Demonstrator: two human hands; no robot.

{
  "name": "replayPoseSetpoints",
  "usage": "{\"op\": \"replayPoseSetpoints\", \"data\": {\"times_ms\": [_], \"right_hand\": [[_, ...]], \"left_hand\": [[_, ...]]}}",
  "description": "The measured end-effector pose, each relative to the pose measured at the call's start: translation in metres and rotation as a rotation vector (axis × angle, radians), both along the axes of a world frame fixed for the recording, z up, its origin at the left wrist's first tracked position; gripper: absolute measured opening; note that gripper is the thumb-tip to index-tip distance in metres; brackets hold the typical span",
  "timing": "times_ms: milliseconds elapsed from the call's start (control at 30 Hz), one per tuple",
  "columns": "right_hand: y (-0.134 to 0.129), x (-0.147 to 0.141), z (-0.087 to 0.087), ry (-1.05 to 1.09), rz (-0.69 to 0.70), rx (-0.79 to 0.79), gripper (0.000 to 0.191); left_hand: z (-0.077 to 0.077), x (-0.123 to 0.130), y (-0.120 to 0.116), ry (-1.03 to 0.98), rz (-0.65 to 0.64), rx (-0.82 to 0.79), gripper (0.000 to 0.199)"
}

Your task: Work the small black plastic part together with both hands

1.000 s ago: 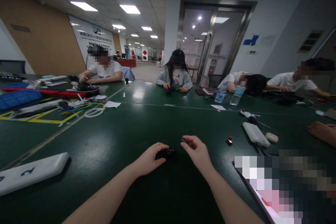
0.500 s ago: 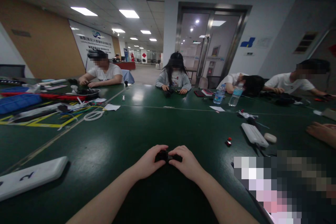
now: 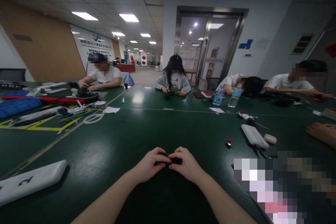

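My left hand (image 3: 150, 163) and my right hand (image 3: 188, 166) meet just above the table's near middle. Between their fingertips is a small black object (image 3: 177, 161), mostly covered by the fingers, so its kind does not show. Both hands are closed, thumbs below and fingers curled over it. The green tabletop (image 3: 126, 147) lies beneath them. A small red and silver piece (image 3: 228, 143) rests to the right of my hands.
At the left lies a white power strip-like bar (image 3: 34, 182); a white power bank (image 3: 254, 135) and rounded white case (image 3: 270, 139) are at the right. Beyond stand two water bottles (image 3: 235, 97). Cables (image 3: 93, 118) and a blue tray (image 3: 19, 107) lie far left. Several people sit around.
My left fingers have shifted over the black object, covering more of it, and the fingertips of both hands are closer together. The view has tipped slightly upward.
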State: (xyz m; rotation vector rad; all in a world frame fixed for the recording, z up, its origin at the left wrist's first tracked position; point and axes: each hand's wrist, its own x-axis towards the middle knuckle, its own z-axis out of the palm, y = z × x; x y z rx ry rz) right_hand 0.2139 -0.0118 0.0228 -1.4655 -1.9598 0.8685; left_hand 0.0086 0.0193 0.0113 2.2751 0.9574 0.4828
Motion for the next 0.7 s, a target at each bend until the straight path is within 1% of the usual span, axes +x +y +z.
{"op": "replayPoseSetpoints", "data": {"times_ms": [33,100,167,233,333,433,467,500,567,700], "right_hand": [[0.001,0.003,-0.001,0.016,-0.012,-0.001,0.031],[0.006,0.011,-0.006,0.053,-0.069,0.004,0.035],[0.013,0.022,-0.011,0.081,-0.162,0.008,0.032],[0.019,0.032,-0.015,0.121,-0.251,0.001,0.028],[0.024,0.042,-0.019,0.185,-0.293,-0.029,0.026],[0.023,0.043,-0.018,0.218,-0.307,-0.042,0.023],[0.023,0.042,-0.018,0.225,-0.308,-0.042,0.022],[0.022,0.041,-0.018,0.227,-0.306,-0.041,0.021],[0.021,0.040,-0.018,0.220,-0.298,-0.040,0.021],[0.022,0.040,-0.019,0.202,-0.278,-0.043,0.022]], "left_hand": [[0.002,-0.003,0.002,0.041,0.005,0.028,0.030],[0.005,-0.012,0.009,0.131,0.064,0.089,0.033],[0.007,-0.028,0.020,0.213,0.192,0.140,0.034],[0.006,-0.048,0.033,0.276,0.371,0.162,0.035],[0.004,-0.085,0.048,0.342,0.693,0.126,0.037],[0.005,-0.122,0.052,0.367,1.018,0.063,0.043],[0.006,-0.132,0.050,0.385,1.113,0.056,0.044],[0.007,-0.142,0.048,0.403,1.178,0.069,0.044],[0.010,-0.155,0.043,0.434,1.254,0.101,0.045],[0.010,-0.165,0.040,0.414,1.307,0.082,0.048]]}}
